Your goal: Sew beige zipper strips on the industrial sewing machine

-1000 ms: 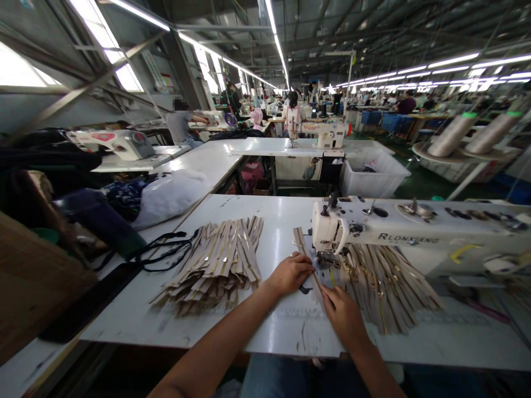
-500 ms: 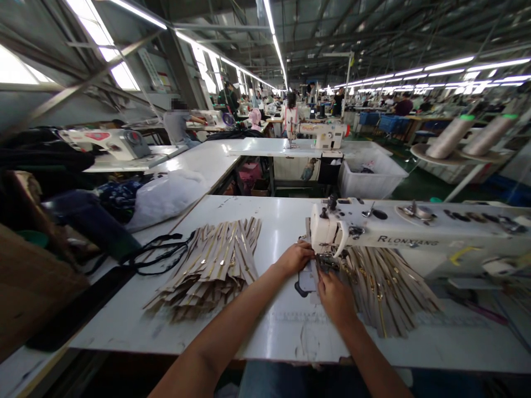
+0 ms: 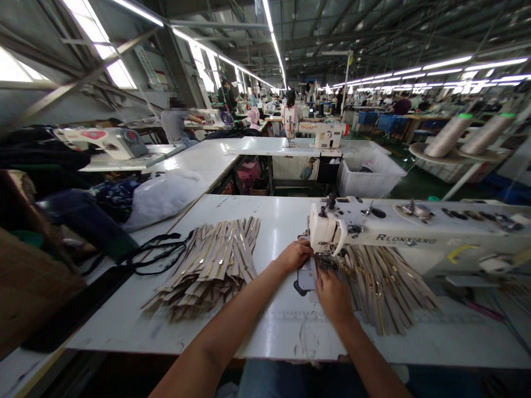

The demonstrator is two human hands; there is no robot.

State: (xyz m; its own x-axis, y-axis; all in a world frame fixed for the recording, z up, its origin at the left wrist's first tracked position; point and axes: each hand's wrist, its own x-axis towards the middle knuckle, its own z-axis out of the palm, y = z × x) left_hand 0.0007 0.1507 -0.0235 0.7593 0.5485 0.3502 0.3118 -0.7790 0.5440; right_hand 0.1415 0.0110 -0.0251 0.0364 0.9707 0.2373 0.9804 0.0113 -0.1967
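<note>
My left hand (image 3: 295, 254) is at the left of the needle area of a white sewing machine (image 3: 398, 224), fingers bent and closed at the edge of a narrow grey-beige zipper strip (image 3: 315, 264). My right hand (image 3: 333, 293) lies just in front of the presser foot (image 3: 327, 261), its fingers together on the same strip. Much of the strip is hidden by my fingers and the machine head. To the left lies a fanned pile of beige zippers (image 3: 211, 265) with gold teeth. Another zipper bundle (image 3: 384, 293) spreads under the machine arm, right of my right hand.
A black strap (image 3: 160, 254) lies left of the zipper pile, near a white plastic bag (image 3: 166, 199). Thread cones (image 3: 448, 135) stand at the right. Beyond the table (image 3: 249, 207) are a white bin (image 3: 369, 171), another sewing machine (image 3: 327, 134) and a seated person (image 3: 174, 124).
Less of the zipper strip shows at the machine head and between my hands. Both hands stay close to the presser foot, and the whole view has shifted very slightly.
</note>
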